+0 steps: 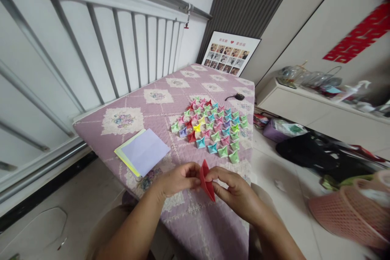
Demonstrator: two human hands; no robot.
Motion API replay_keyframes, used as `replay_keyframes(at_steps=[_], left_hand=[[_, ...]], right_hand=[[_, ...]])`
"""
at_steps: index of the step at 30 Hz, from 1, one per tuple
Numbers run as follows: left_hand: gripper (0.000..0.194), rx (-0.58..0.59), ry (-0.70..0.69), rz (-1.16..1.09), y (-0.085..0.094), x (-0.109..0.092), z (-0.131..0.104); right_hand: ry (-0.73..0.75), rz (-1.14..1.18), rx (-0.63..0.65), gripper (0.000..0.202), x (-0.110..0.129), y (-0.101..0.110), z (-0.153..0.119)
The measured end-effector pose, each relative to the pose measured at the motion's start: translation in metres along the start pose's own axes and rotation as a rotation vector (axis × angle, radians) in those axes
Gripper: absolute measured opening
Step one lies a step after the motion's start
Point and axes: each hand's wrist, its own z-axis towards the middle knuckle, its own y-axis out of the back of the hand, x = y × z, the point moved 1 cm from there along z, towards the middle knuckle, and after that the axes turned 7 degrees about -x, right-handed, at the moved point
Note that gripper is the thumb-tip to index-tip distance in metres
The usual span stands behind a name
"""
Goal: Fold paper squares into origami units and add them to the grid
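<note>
A folded red paper piece (206, 182) is held upright over the front part of the table, its upper side partly parted. My left hand (182, 178) pinches it from the left. From the right, my right hand (232, 189) grips it between thumb and fingers, with a fingertip at its opening. Beyond the hands, several small folded paper pieces (216, 136) in green, blue, pink, red, yellow and purple stand in rows. To the left lies a stack of square paper (145, 152), light purple on top with yellow and green edges below.
The table (122, 99) has a pink floral cloth. A small black object (239, 96) lies near its right edge, and a photo board (228, 53) leans behind. A white radiator (100, 40) runs along the left. Pink baskets (347, 211) stand on the floor at right.
</note>
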Motion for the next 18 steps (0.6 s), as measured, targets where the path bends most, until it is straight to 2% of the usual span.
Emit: replay_keyframes(at_steps=[2,5,7,12,15,18], left_hand=[[0.043,-0.041,-0.078,0.09,-0.002,0.0,0.001],[0.064,-0.148,-0.181,0.294,-0.005,-0.002,0.0],[0.069,-0.209,-0.264,0.429,-0.008,-0.005,-0.001],[0.047,-0.205,-0.458,0.669,-0.014,-0.012,-0.003],[0.036,-0.186,-0.472,0.712,-0.013,-0.011,-0.002],[0.034,-0.181,-0.466,0.716,-0.012,-0.01,0.0]], right_hand=[[-0.03,-0.015,0.002,0.011,-0.003,-0.001,0.0],[-0.086,-0.022,0.023,0.012,-0.008,-0.001,0.0],[-0.12,-0.006,0.043,0.012,-0.01,0.0,0.0],[-0.216,0.112,0.089,0.016,-0.017,0.0,-0.001],[-0.258,0.203,0.081,0.021,-0.027,-0.002,-0.004],[-0.286,0.301,0.086,0.025,-0.036,-0.006,-0.005]])
